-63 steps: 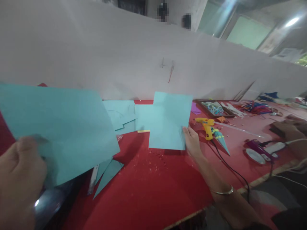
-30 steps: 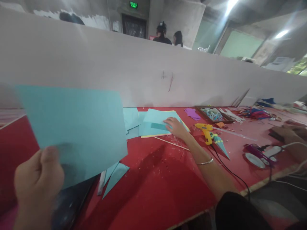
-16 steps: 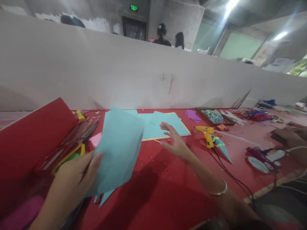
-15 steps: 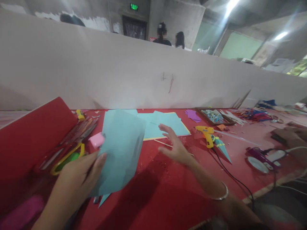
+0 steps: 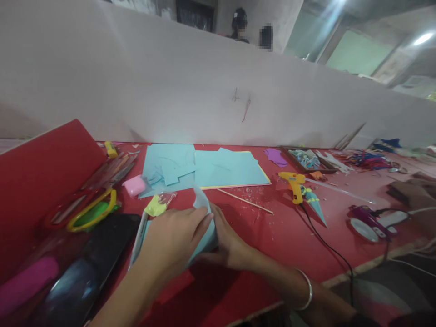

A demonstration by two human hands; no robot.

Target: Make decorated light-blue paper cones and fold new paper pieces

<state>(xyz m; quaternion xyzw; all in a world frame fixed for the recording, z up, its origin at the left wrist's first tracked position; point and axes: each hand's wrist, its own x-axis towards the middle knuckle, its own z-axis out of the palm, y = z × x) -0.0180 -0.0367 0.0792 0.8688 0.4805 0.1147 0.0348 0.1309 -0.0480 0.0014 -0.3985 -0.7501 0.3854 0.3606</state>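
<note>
A light blue sheet of paper [image 5: 206, 237] is curled between my two hands, low over the red table. My left hand [image 5: 175, 236] pinches its upper edge between thumb and fingers. From the other side, my right hand [image 5: 230, 243] wraps around the sheet, its fingers partly behind the paper. Beneath and left of my left hand lie a pale-edged flat item [image 5: 138, 243] and a yellow-green scrap [image 5: 156, 205] in clear plastic. More blue sheets [image 5: 231, 169] lie flat beyond my hands, with cut pieces [image 5: 175, 175] on the left one.
A wooden stick [image 5: 245, 201] lies ahead. To the right are a yellow glue gun [image 5: 293, 184], a blue paper cone [image 5: 315, 209] and a purple device [image 5: 369, 222] with cords. Yellow-handled scissors [image 5: 91, 213], a pink case [image 5: 134, 185] and a black phone-like object [image 5: 98, 259] are left.
The blue sheet has come down and right, and is now curled. My right hand, open and apart before, has moved in and closed on it. The view has tilted down.
</note>
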